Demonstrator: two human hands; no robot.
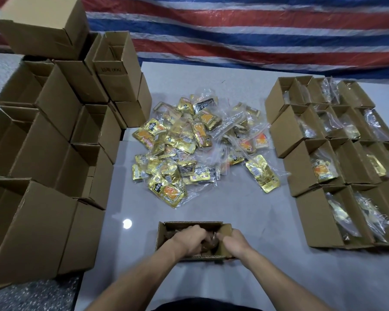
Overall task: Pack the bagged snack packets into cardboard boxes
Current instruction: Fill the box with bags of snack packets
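Presently, one open box (166, 237), set nearest for reach: left hand (190, 240) fingers curled on a bag (211, 240), seating it inside, right hand (234, 243) steadying, grip indeterminate; pile (195, 149) lies beyond.

The left hand (190, 239) and right hand (234, 242) reach into the near open box (225, 230); bagged packets (200, 149) lie piled beyond it.
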